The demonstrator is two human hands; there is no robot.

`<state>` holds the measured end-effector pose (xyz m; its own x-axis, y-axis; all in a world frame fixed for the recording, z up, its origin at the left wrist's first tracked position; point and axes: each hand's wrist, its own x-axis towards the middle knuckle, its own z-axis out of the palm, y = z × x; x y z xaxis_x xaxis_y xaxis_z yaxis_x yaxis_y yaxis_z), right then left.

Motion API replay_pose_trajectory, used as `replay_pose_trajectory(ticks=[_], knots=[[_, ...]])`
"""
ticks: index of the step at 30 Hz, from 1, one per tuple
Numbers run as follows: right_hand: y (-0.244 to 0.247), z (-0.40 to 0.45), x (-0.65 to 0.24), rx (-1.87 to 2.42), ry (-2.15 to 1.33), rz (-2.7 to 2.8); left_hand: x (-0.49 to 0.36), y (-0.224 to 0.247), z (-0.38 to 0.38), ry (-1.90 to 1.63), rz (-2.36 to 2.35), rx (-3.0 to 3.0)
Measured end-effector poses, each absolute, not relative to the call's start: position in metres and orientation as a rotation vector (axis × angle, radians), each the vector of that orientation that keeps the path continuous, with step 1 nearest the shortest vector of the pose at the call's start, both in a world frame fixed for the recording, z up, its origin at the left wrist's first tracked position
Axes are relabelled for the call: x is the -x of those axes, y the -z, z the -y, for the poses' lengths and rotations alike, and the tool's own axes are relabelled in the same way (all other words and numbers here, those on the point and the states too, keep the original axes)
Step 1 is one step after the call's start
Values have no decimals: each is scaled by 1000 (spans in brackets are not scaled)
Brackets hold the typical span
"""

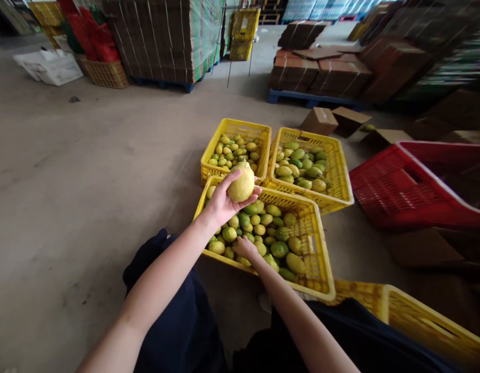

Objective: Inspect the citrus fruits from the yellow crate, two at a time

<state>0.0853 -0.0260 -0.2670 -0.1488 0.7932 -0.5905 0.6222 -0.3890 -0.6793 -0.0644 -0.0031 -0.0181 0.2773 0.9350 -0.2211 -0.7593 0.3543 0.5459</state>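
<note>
A large yellow lemon (242, 182) rests in my left hand (227, 201), raised above the near crate, the fingers around its underside and side. My right hand (246, 247) reaches down among the fruit of the near yellow crate (321, 259), its fingers bunched together and their tips partly hidden. What they grip, if anything, I cannot make out. Yellow and green lemons (279, 249) of mixed sizes lie in this crate, thicker toward the left and middle.
Behind stand two more yellow crates, one at the left (204, 167) and one at the right (346, 186), both holding lemons. A red crate (383, 202) and cardboard boxes (319, 122) are to the right. Another yellow crate (414, 316) is at my lower right. Stacked cartons (294, 72) sit on a blue pallet.
</note>
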Motion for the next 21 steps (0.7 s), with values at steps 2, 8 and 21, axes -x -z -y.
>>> replay_pose_trajectory(ticks=[2,8,21], knots=[[272,24,-86,1935,-1517,1644,66,18,1,-1170,-580,-369],[270,18,-100,1816,-1572,1609,67,20,-1,-1153,-575,-396],[88,-19,-131,1284,-1700,1166,37,4,-9,-1138,-431,-298]])
